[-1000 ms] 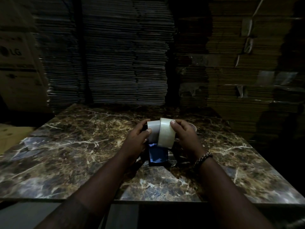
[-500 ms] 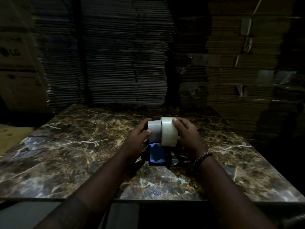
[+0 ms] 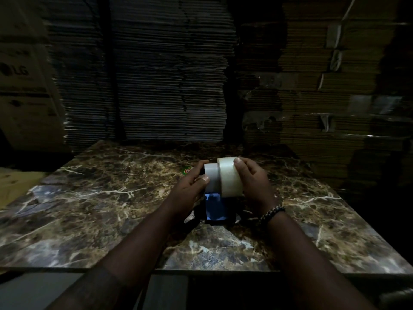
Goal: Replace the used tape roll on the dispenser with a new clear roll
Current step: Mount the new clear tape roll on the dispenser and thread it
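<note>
While stacked flattened cardboard (image 3: 169, 70) fills the upper frame, a marble-patterned table (image 3: 93, 198) spreads across the middle. Two forearms reach in from the bottom edge. At centre, the right hand (image 3: 253, 186), a beaded bracelet (image 3: 271, 212) at its wrist, clamps the larger clear tape roll (image 3: 230, 177), touching the smaller white roll (image 3: 211, 179) pinched by the left hand (image 3: 190, 189), above the dispenser's blue body (image 3: 215, 209).

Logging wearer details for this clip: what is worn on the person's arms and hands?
Both forearms are bare, with no sleeves in view. The left hand shows no gloves, rings or watch. The right hand is also gloveless; a beaded bracelet of dark and light beads circles that wrist. The dim light hides finer detail.
</note>
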Motion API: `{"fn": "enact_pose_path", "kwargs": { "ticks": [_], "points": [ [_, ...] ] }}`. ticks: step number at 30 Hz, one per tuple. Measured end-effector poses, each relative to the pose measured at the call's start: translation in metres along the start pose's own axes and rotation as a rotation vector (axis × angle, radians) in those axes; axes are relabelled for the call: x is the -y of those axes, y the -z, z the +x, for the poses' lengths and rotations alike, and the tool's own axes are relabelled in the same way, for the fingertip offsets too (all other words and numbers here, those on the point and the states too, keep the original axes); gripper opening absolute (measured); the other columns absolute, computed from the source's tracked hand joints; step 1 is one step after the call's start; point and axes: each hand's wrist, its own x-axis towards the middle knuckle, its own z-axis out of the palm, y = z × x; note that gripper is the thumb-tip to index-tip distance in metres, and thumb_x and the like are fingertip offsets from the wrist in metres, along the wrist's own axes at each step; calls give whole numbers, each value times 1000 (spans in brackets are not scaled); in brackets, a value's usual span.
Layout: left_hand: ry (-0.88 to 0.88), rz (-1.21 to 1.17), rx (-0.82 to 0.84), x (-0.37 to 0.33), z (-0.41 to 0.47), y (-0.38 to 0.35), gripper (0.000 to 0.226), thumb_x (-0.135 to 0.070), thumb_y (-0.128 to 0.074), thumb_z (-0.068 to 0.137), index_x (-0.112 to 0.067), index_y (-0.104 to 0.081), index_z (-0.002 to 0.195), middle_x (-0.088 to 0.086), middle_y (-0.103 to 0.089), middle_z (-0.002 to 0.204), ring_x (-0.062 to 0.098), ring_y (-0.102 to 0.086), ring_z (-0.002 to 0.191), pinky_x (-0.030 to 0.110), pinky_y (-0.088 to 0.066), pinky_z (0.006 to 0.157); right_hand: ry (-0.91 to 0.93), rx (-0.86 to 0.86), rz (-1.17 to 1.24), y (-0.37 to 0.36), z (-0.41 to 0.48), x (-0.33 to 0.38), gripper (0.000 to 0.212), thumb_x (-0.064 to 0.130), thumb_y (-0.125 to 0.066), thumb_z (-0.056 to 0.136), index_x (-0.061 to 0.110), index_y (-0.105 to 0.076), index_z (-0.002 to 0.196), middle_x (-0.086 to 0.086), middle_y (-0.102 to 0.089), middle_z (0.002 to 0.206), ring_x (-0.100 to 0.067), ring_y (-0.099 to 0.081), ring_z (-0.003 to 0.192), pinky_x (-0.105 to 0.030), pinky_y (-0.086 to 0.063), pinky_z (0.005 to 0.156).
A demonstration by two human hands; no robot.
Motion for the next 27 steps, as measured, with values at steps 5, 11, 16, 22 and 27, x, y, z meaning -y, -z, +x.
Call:
{"fn": "enact_pose_path", "kwargs": {
  "ticks": [5,11,16,22,27],
  "points": [
    [-16,33,16,0,0,0,44,-12,-45,110,-46,-56,135,-12,-65,128,3,-67,108,22,-55,88,71,13,-26,-3,0,-4,35,43,-61,98,13,-72,115,4,-70,103,-11,-64,92,-30,-52,77],
    [-32,27,33,1,-2,-1,45,-12,-45,110,-32,-48,151,0,-59,142,5,-66,113,17,-56,80,70,44,-27,-6,-1,-4,24,35,-58,102,17,-68,114,10,-65,102,-4,-61,90,-21,-48,71],
    [-31,102,35,-1,-3,-1,51,-17,-44,111,-28,-36,161,1,-54,151,5,-62,122,20,-55,88,67,47,-20,-8,-1,-6,26,36,-58,102,16,-68,114,7,-67,103,-5,-62,91,-23,-49,74],
    [-34,126,50,4,-2,-6,62,-36,-46,110,-25,-22,166,-11,-28,167,16,-33,154,48,-32,127,50,46,-17,-16,2,-11,52,62,-59,86,17,-69,111,-1,-71,102,-12,-64,90,-31,-52,76],
    [22,-11,95,6,-4,-10,83,-56,-54,98,-37,-11,167,8,-40,164,29,-51,144,58,-42,119,46,55,-2,-20,3,-13,38,51,-60,93,18,-68,110,2,-70,100,-8,-64,87,-30,-51,75]
  ]
}}
